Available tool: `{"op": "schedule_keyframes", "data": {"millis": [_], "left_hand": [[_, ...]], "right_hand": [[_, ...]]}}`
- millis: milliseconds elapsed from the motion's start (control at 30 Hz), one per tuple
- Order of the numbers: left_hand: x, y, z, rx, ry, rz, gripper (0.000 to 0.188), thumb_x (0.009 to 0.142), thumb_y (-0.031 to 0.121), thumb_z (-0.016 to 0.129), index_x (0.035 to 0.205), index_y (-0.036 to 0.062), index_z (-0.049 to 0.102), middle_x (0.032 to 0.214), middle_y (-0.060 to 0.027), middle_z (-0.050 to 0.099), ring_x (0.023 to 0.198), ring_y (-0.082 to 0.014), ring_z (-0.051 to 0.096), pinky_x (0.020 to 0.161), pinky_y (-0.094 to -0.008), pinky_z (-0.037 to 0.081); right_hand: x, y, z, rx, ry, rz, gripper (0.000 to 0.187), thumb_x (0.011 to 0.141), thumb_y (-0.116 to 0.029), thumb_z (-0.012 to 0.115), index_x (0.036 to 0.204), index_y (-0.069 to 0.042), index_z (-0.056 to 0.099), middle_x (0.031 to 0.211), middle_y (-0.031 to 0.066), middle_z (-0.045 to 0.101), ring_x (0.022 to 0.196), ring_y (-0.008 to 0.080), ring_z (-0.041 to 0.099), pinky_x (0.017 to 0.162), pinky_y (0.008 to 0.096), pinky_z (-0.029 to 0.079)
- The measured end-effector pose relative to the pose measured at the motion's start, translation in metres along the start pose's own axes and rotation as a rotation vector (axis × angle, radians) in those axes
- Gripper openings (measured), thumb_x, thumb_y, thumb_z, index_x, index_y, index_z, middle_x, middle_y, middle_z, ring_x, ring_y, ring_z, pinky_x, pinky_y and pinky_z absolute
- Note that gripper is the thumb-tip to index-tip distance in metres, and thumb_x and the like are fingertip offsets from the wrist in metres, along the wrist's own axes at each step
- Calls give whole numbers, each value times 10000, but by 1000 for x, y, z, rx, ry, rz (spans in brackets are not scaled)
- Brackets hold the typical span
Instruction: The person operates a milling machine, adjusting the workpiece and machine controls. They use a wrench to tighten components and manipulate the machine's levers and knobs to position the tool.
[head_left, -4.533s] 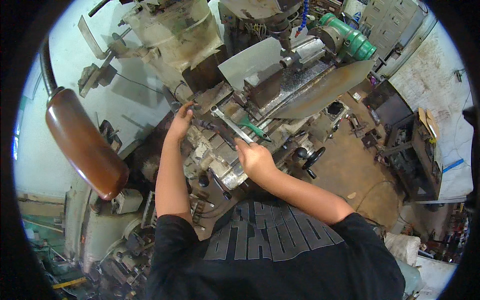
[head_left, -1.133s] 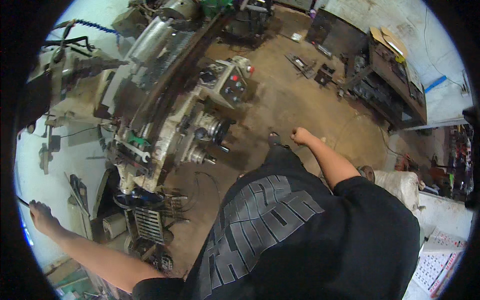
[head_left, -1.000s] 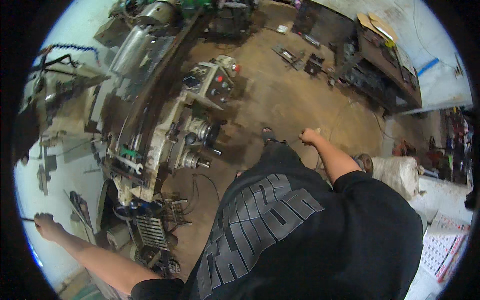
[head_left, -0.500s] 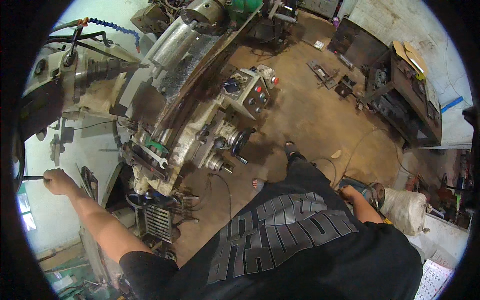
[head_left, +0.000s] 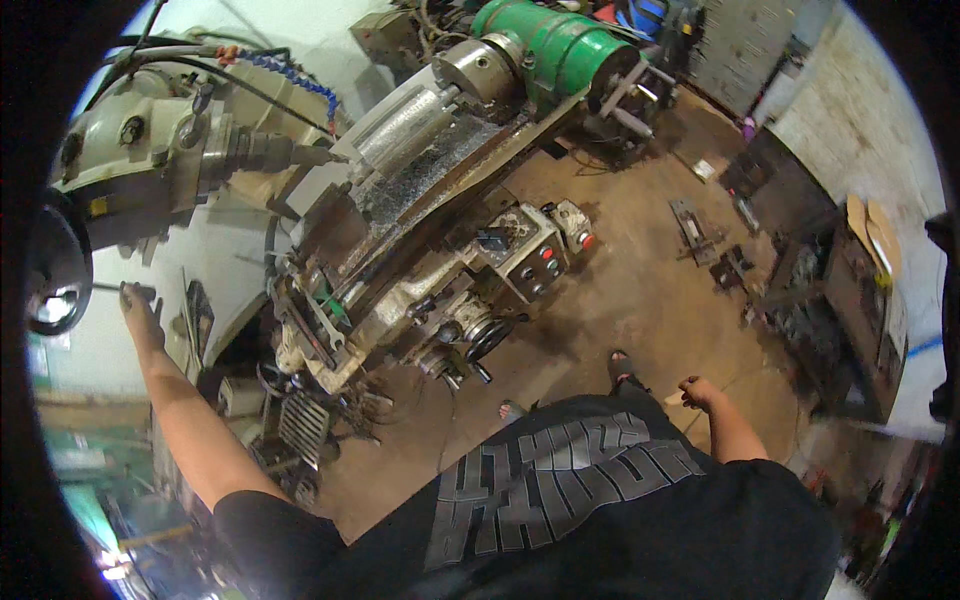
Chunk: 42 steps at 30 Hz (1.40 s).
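At the far left, my left hand (head_left: 143, 312) is closed on the dark handle (head_left: 112, 287) of a black handwheel (head_left: 62, 262). The wheel sits at the machine's head (head_left: 130, 170), which carries a tapered spindle tool (head_left: 275, 150) pointing at a pale metal block (head_left: 405, 130). That block lies on the chip-covered table (head_left: 455, 155) beside a round chuck (head_left: 480, 75). My right hand (head_left: 697, 392) hangs by my right side with curled fingers, apart from the machine. What its fingers hold, if anything, is hidden.
A control box (head_left: 530, 265) with buttons and a lower handwheel (head_left: 490, 338) jut from the machine's front. An open-end wrench (head_left: 330, 325) rests at the table's near end. A green cylindrical housing (head_left: 565, 50) stands behind. Metal parts (head_left: 693, 228) lie on the floor near a dark workbench (head_left: 830, 310).
My view has swung, so the machine sits lower and more of the green housing shows. My left hand stays at the handle, now higher in view. My right hand has come away from the cluttered right side.
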<state>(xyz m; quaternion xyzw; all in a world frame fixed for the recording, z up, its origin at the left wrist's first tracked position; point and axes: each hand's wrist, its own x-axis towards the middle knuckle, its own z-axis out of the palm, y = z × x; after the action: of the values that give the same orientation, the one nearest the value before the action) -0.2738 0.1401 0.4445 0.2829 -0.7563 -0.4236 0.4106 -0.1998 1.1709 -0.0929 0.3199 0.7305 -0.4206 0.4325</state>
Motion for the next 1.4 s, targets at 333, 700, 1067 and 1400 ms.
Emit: {"op": "schedule_keyframes", "data": {"millis": [333, 700, 1067, 1400], "left_hand": [[-357, -131, -55, 350, 241, -574, 520, 1012, 511, 479, 1134, 16, 583, 911, -104, 621, 659, -238, 594, 607, -386, 510], [-928, -166, 57, 689, -719, -1129, 459, 1010, 408, 498, 1208, 9, 608, 1025, -184, 660, 892, -339, 623, 745, -431, 516], [-754, -130, 153, 505, -386, -807, 358, 1005, 237, 550, 1269, 7, 622, 1032, -127, 713, 968, -189, 674, 822, -309, 510], [-779, -140, 156, 589, -642, -1091, 429, 981, 367, 572, 1170, -11, 648, 944, -138, 708, 806, -194, 634, 716, -354, 498]], "right_hand": [[90, -64, -154, -100, 47, -124, 253, 996, -235, 538, 1134, -50, 643, 838, 114, 682, 588, 200, 639, 491, 338, 476], [140, -22, -151, -246, -200, -56, 357, 1003, -332, 548, 1146, -18, 640, 913, 181, 712, 691, 269, 685, 604, 408, 524], [16, -340, -95, -314, -290, -723, 300, 988, -207, 519, 1171, 3, 631, 780, 30, 607, 697, 125, 581, 646, 307, 477], [-260, -333, -52, 293, -1718, 191, 527, 1001, -361, 524, 1378, -1, 449, 1263, 230, 582, 1108, 427, 629, 780, 555, 600]]}}
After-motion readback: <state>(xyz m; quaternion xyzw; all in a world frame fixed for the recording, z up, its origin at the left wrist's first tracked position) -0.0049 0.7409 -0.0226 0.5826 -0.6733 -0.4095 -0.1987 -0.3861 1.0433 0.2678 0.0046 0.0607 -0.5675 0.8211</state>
